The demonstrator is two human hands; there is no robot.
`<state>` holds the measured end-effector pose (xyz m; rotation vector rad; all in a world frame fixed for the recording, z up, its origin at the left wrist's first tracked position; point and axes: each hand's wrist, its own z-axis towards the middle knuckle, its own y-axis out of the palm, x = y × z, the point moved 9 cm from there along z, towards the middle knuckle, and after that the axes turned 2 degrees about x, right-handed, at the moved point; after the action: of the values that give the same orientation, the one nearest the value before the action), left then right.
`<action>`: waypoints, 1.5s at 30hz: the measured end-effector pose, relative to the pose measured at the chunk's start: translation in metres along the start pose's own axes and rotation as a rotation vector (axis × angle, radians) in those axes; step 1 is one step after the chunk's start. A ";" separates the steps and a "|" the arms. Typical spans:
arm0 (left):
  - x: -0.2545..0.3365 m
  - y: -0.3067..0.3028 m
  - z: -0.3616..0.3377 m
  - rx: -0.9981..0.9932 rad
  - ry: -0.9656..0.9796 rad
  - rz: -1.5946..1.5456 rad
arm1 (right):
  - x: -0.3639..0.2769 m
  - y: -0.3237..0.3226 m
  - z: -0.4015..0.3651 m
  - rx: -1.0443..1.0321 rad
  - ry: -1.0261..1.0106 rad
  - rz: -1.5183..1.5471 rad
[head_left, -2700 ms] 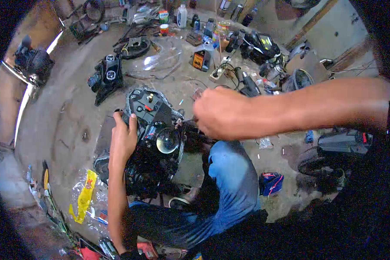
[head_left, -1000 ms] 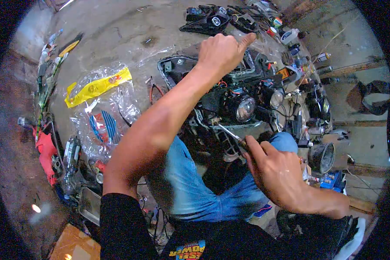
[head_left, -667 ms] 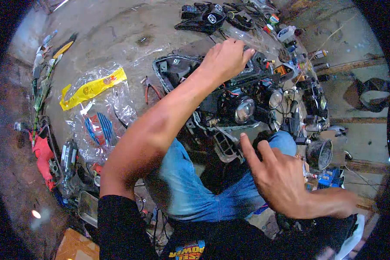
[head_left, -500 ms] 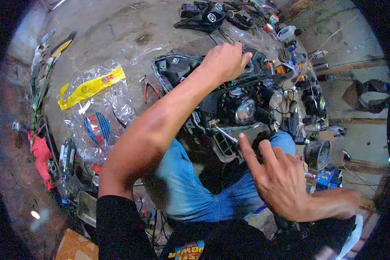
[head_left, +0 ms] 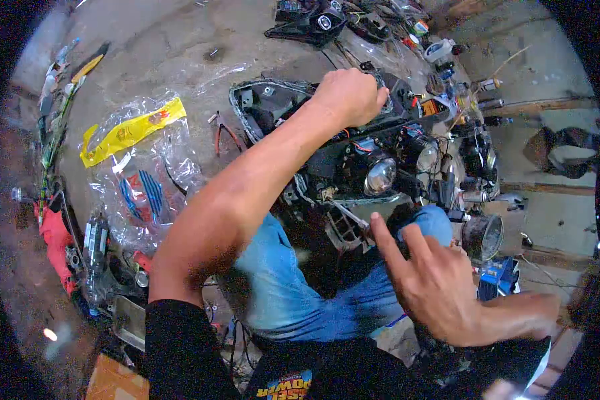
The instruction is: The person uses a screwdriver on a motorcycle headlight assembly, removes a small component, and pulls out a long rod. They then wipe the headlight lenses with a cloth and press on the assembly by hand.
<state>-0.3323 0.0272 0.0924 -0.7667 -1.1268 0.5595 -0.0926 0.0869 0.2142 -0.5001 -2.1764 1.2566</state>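
A black headlight housing [head_left: 273, 100] with a grey sealant-lined rim lies in front of my knees. Two round projector lamps, one nearer [head_left: 380, 176] and one to its right [head_left: 425, 157], sit in it with wires around them. My left hand [head_left: 350, 99] is closed over the far side of the housing, its fingertips hidden behind the knuckles. Below, my right hand [head_left: 437, 283] grips a screwdriver [head_left: 349, 215], index finger stretched along it. Its handle is hidden in the palm. The thin metal shaft points up-left to the housing's near left corner, where its tip seems to touch.
Red-handled pliers [head_left: 228, 135] and a plastic bag with a yellow strip [head_left: 137, 133] lie left of the housing. More black lamp parts [head_left: 313, 23] are at the back. Bottles, wires and a round metal ring [head_left: 483, 237] crowd the right. A plastic bottle [head_left: 95, 247] stands far left.
The view has shifted slightly. My left hand keeps its hold on the housing. The screwdriver is a little lower in view and slightly turned, its tip still by the same corner.
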 end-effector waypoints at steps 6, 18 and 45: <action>0.000 -0.003 -0.002 -0.014 -0.020 -0.013 | -0.022 -0.021 0.007 0.267 -0.241 -0.328; 0.010 -0.009 -0.008 -0.009 0.014 -0.052 | -0.018 -0.015 0.027 -0.085 -0.085 -0.093; 0.017 -0.031 -0.002 0.014 -0.109 -0.009 | 0.088 0.305 -0.274 0.718 0.987 2.176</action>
<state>-0.3242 0.0200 0.1258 -0.7254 -1.2249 0.6070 0.0271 0.4667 0.0818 -2.5178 0.3989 1.6280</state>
